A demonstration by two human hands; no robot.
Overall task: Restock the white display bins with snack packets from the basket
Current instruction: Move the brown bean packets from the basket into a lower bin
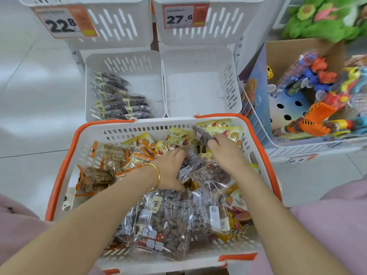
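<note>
A white basket with an orange rim [65, 159] sits in front of me, full of snack packets: clear bags of dark nuts [164, 233], yellow chestnut packs [222, 132] and orange-edged packs [111, 153]. My right hand [224, 149] is closed on a clear packet of dark snacks [201, 134] near the basket's far side. My left hand [170, 167], with a gold bangle, grips another clear packet [189, 163] in the middle. Beyond the basket stand two low white bins: the left bin [139, 64] holds several dark packets [119, 96], the right bin [198, 90] is bare.
Two upper white bins carry price tags 22.8 [63, 23] and 27.6 [183, 16]. A cardboard box of colourful toys [309, 92] in a wire rack stands at the right. Green plush items [325, 16] hang above it. Pale floor tiles lie at the left.
</note>
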